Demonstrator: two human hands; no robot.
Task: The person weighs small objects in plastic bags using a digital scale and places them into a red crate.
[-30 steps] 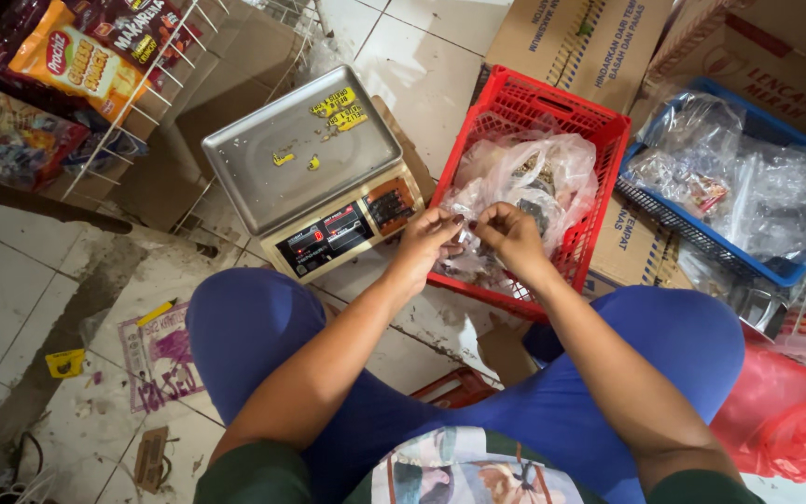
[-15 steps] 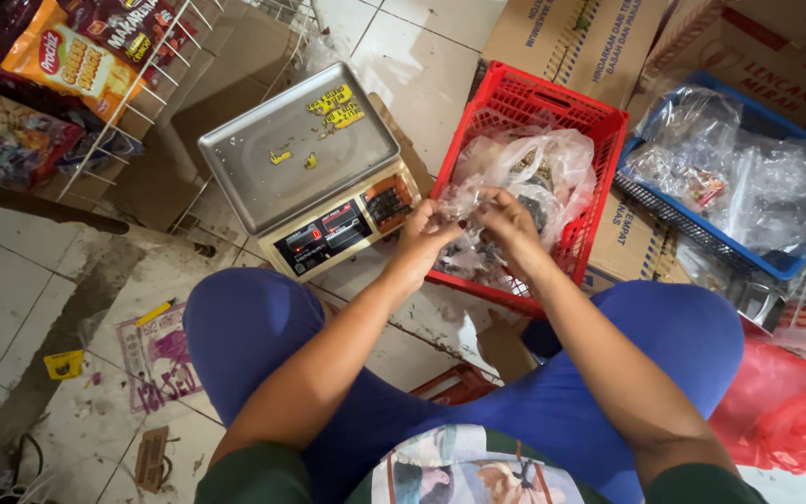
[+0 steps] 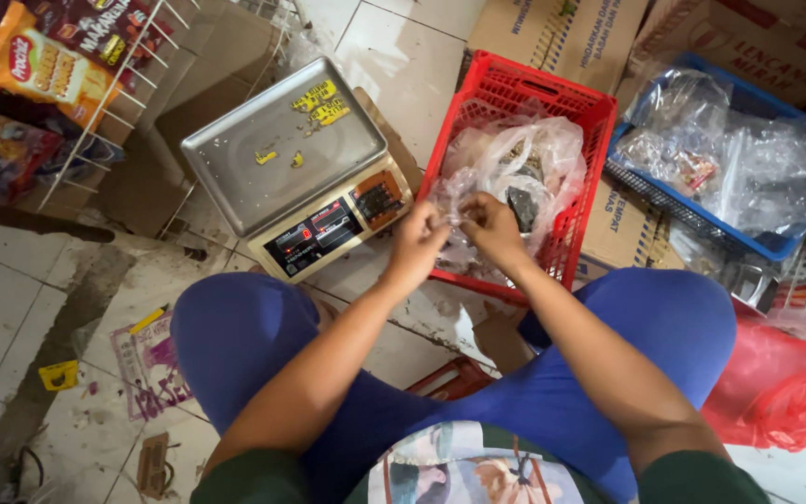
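Head view: the left hand [image 3: 415, 245] and right hand [image 3: 493, 227] meet at the near edge of the red crate [image 3: 578, 117]. The fingers of both hands are curled shut, pinching the clear bag [image 3: 552, 149] between them. The bag lies in the crate, just beyond the fingers, with dark contents inside. The scale [image 3: 282, 154] stands on the floor left of the fingers, close by. The blue crate [image 3: 799, 126] of plastic bags sits right of the fingers, well apart.

Even daylight, soft shadows, wide-angle edges
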